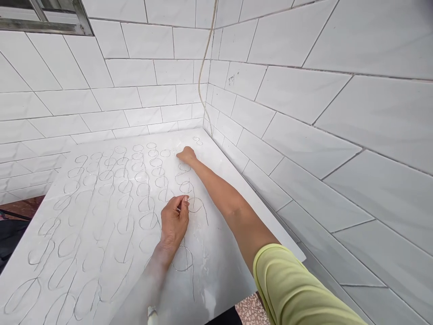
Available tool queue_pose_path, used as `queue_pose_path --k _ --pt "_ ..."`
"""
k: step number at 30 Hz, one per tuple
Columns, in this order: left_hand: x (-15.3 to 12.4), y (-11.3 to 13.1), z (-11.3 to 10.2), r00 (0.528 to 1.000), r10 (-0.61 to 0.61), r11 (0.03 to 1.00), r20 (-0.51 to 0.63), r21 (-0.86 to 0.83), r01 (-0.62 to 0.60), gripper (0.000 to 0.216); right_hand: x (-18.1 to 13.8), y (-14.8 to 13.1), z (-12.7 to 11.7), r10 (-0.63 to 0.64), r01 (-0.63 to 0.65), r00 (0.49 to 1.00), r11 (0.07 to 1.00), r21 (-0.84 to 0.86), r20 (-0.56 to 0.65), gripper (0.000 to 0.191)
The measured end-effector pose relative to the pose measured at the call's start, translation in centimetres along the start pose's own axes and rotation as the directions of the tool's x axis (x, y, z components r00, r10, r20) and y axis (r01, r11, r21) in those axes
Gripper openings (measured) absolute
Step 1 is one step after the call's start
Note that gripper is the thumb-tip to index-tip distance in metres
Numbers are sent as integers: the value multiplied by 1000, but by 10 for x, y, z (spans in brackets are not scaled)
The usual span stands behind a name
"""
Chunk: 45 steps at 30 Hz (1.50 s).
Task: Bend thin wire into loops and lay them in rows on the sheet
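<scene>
My left hand (174,221) is closed in a pinch at the thin wire (206,216), which looks like a dark looped strand and passes by the fingertips. Farther away, my right hand (186,155) reaches across the white tabletop (230,253) with its fingers curled down; whatever lies under them is hidden. Between the two hands, wire loops (184,179) lie on the surface. Nearer to me, below my left wrist, another wire loop (182,258) has a loose tail. Rows of similar loops (126,187) cover the left and middle of the tabletop.
White tiled walls (304,95) meet in a corner behind and to the right of the tabletop. A pale cable (200,76) hangs down that corner. One small looped piece (197,141) lies near the far corner. A window frame (47,25) is at upper left.
</scene>
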State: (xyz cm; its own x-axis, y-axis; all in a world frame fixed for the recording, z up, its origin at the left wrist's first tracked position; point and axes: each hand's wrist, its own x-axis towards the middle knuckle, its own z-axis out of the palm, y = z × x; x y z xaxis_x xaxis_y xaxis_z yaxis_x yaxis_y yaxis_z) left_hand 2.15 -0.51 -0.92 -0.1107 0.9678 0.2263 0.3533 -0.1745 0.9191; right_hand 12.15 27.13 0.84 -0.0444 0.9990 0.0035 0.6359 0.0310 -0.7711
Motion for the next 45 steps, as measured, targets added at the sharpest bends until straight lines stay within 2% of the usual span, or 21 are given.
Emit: queue_pose_path --k 2,4,9,13,16,19,21,23,25,27,29,32,35,38,41,45 --pt "0 1 0 1000 -11 1000 -6 -9 11 32 -7 4 -9 96 -91 995 988 123 -35 8" --pt "0 2 -1 1000 -14 1000 -12 -18 14 33 -16 6 -19 153 -131 986 958 256 -69 10" --pt "2 2 -5 999 2 999 -36 -37 -3 34 -50 9 -45 188 -100 974 856 507 -125 12" --pt "4 4 -7 993 33 999 -111 -19 -36 32 -93 15 -57 169 -76 981 790 608 -96 7" --pt "5 7 -7 981 78 997 -179 -5 -81 37 -134 21 -57 148 -97 989 711 697 -14 8" --pt "4 11 -4 995 39 989 -95 -140 -52 58 -175 26 -51 111 -152 988 598 787 107 14" --pt "2 14 -2 1000 14 967 13 -253 -10 53 -196 29 -45 92 -204 979 550 810 185 16" --pt "0 18 -1 997 17 945 75 -326 9 41 -212 33 -39 76 -255 965 521 815 253 14" --pt "-1 20 -1 997 19 930 78 -369 11 37 -223 36 -36 53 -287 951 528 799 306 11" --pt "-1 21 -3 998 5 915 62 -402 21 36 -229 40 -35 37 -277 948 587 761 316 11" --pt "2 20 -6 997 -12 906 72 -421 41 37 -232 43 -37 16 -197 967 681 705 255 12" --pt "8 14 -11 992 -15 897 127 -436 69 38 -233 46 -44 -103 1 986 790 614 130 30" --pt "12 9 -14 980 -7 888 198 -449 97 37 -233 49 -50 -266 141 954 799 585 134 34" --pt "14 7 -16 971 -14 897 239 -425 118 36 -234 53 -54 -353 172 913 788 591 205 27" --pt "16 5 -18 976 -41 897 213 -422 129 36 -237 57 -54 -378 178 893 794 581 244 29" --pt "20 4 -19 985 -93 854 147 -497 155 33 -241 59 -51 -406 189 873 792 580 271 31"
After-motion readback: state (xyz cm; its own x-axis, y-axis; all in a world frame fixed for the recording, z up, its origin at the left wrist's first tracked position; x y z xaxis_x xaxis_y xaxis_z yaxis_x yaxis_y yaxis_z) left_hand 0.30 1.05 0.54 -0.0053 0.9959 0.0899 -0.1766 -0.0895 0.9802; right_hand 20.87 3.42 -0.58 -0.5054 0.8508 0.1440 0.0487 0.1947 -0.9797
